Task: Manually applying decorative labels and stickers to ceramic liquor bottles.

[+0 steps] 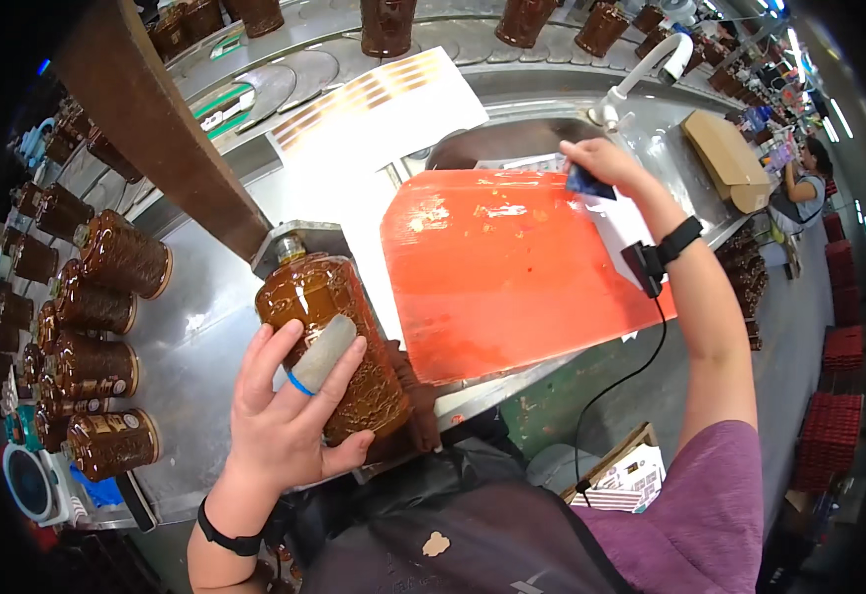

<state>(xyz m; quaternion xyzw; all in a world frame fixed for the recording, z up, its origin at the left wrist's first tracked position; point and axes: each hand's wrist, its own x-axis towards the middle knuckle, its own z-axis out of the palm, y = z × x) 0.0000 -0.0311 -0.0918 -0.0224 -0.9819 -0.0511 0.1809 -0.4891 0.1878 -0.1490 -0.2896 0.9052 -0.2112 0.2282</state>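
A large brown glass bottle (369, 391) with a raised pattern lies with its neck pointing away, against a metal holder (309, 236). My left hand (299, 406) grips it from above, fingers and thumb spread over its side. One of those fingers wears a grey finger cover with a blue band. At the far right corner of a glossy orange sheet (512, 267), my right hand (606, 166) is closed on a small dark blue flat piece (589, 184). Its exact kind cannot be made out. White paper (621, 238) shows beneath that hand.
Several brown bottles (106, 366) lie at the left. A printed label sheet (384, 99) is beyond the orange one. A brown post (161, 124) rises at the left. Behind run a bottle conveyor (453, 45) and a white tap (641, 74). A cardboard box (725, 158) and another person (804, 188) are at right.
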